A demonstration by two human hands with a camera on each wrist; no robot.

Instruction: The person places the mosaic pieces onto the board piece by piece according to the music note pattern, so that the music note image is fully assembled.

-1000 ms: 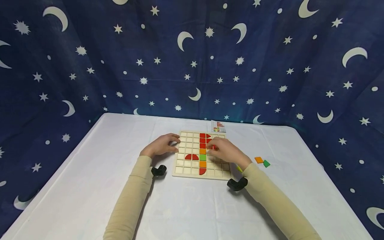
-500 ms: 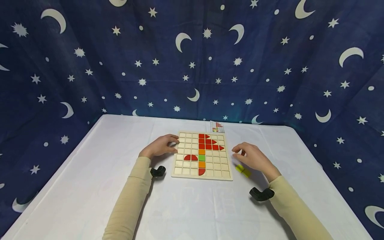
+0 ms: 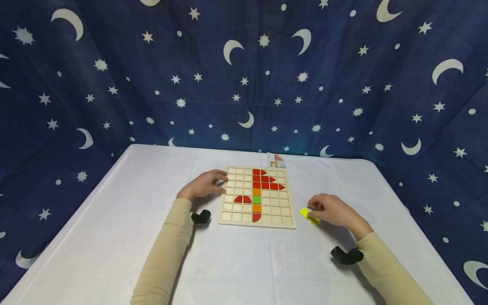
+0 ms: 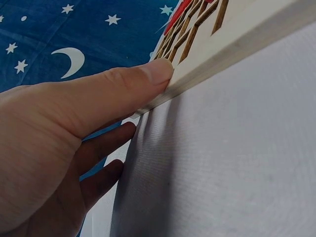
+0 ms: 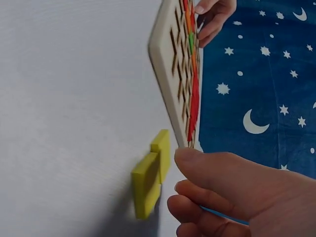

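Observation:
My left hand (image 3: 202, 185) rests at the left edge of a wooden grid board (image 3: 272, 213). In the left wrist view, the thumb (image 4: 158, 71) touches the board's rim while the other fingers stay loose. Red, orange and green tiles fill part of the grid, including an orange tile (image 3: 257, 208) and a green tile (image 3: 256, 200). My right hand (image 3: 337, 209) hovers beside two yellow tiles (image 3: 304, 213) right of the board. In the right wrist view, a gap separates its thumb from the nearer yellow tile (image 5: 146, 185), and nothing is held.
A small printed card (image 3: 276, 160) with a coloured pattern lies behind the board. The table has a white cloth (image 3: 236, 267). A dark blue curtain (image 3: 213, 97) with moons and stars surrounds its far side and flanks.
My right hand has moved from over the board to the right and nearer, down to the yellow tiles. It now covers where the loose orange and green tiles lay. My left hand has stayed put.

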